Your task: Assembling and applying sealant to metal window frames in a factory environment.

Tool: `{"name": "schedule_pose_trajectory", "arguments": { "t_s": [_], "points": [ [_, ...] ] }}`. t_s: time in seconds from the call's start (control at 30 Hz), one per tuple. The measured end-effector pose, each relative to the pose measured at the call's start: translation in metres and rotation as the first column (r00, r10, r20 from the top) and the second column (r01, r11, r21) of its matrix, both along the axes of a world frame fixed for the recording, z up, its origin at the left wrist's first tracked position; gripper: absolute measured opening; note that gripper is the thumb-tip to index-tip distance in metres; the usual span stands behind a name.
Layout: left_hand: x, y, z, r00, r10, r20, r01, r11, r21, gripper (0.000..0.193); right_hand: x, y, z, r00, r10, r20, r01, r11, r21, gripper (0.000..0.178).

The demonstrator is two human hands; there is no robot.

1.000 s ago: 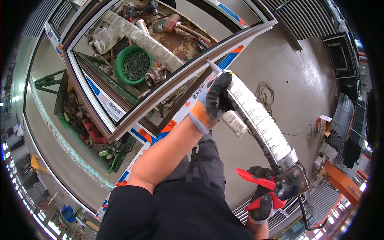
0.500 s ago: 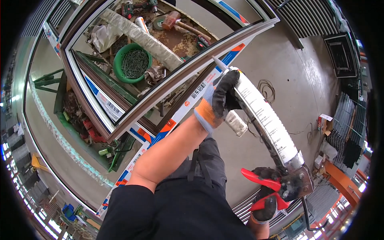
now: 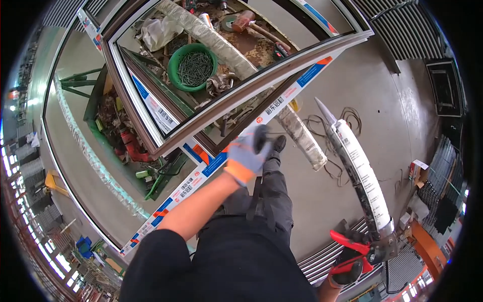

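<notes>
Caulking gun (image 3: 363, 182), hands (image 3: 249, 155) well apart

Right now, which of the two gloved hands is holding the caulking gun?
The right hand, gripping the red handles at the lower end of the caulking gun. The left hand, blurred here, is apart from the gun.

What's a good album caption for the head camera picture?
A gloved right hand grips a red-handled caulking gun, while the gloved left hand blurs near a brown frame.
</notes>
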State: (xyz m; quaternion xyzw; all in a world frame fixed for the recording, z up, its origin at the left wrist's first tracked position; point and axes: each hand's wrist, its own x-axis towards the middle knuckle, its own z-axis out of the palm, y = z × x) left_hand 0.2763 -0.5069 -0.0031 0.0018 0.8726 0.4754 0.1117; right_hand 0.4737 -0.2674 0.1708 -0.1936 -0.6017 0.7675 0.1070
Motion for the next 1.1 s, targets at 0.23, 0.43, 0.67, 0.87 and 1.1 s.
{"name": "schedule_pose_trajectory", "arguments": {
  "t_s": [0.23,0.43,0.67,0.87,1.1],
  "points": [
    [0.101,0.008,-0.077,0.959,-0.195,0.204,0.235,0.953,-0.193,0.05,0.028,0.025,-0.005,0.994,-0.069,0.088,0.064,0.996,0.058,0.065],
    [0.041,0.021,-0.266,0.961,0.269,0.068,-0.183,0.798,-0.574,0.062,0.022,0.051,-0.016,0.963,-0.149,0.224,0.126,0.986,0.113,0.062],
    [-0.125,0.013,-0.209,0.691,0.717,0.089,-0.508,0.569,-0.647,0.039,0.135,0.276,-0.1,0.977,0.211,0.015,-0.122,0.622,-0.774,0.071],
    [-0.134,-0.064,-0.226,0.747,0.652,-0.129,-0.585,0.553,-0.593,0.037,0.044,0.273,-0.112,0.95,0.25,0.187,-0.068,0.75,-0.658,0.064],
    [-0.107,-0.062,-0.257,0.623,0.563,-0.544,-0.668,0.744,0.005,0.052,-0.023,0.228,-0.074,0.914,0.182,0.363,-0.02,0.913,-0.408,0.055]
  ]
}}
